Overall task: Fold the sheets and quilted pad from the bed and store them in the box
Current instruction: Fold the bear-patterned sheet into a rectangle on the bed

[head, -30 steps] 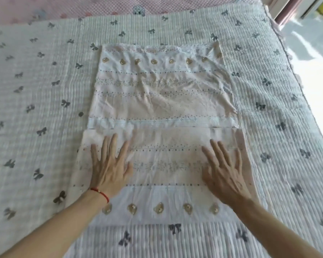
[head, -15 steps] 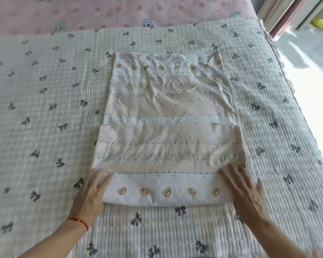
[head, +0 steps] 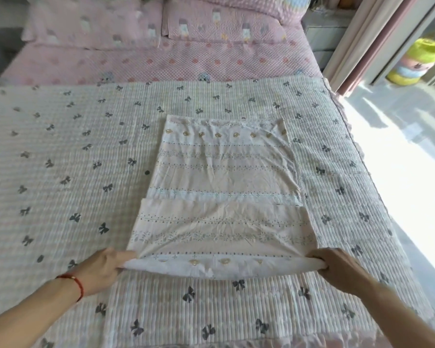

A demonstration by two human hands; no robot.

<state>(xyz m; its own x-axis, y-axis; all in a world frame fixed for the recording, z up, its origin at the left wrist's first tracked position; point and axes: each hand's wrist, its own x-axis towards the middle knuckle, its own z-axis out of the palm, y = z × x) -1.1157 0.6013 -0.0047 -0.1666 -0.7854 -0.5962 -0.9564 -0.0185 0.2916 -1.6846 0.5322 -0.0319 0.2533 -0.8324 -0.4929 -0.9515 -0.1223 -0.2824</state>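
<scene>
Bed: quilted pad spread flat | folded sheet lies centre | left hand and right hand each grip its near corners, edge lifted | step: next fold | next: carry near edge far, aligned; box unseen.

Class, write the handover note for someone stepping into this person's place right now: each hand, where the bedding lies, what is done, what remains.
Left hand: grips the near left corner of the folded sheet.
Right hand: grips the near right corner.
The sheet lies on the bow-print quilted pad, its near edge lifted slightly off the pad.
Done: sheet partly folded into a long rectangle.
Left: fold the near edge away, finish the sheet, fold the pad and any other sheets, store all. No box is in view.
</scene>
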